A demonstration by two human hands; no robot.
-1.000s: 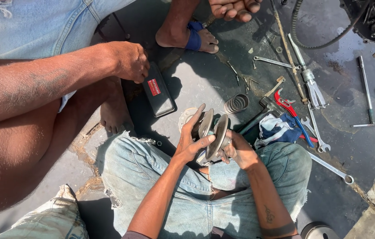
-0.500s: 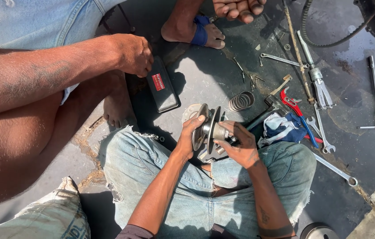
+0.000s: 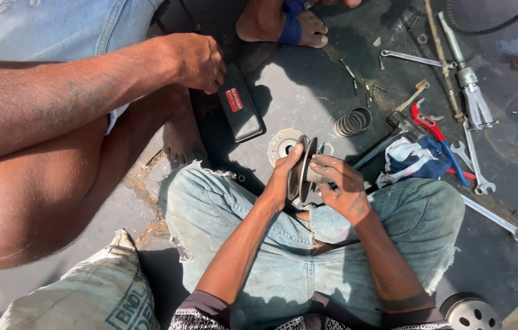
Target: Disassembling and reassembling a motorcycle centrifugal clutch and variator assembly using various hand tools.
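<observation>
Grey steel pulley disc (image 3: 305, 174) — likely heavy, rigid and greasy, best gripped by its rim — stands on edge above the seated person's knees, left hand (image 3: 283, 180) cupping it at nine o'clock, right hand (image 3: 339, 186) fingers curled, pinching its hub at three o'clock.

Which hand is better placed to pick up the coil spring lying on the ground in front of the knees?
Probably the right hand. It is closer to the coil spring, which lies ahead and to its side. The left hand steadies the metal disc part from the other side, farther away.
</observation>
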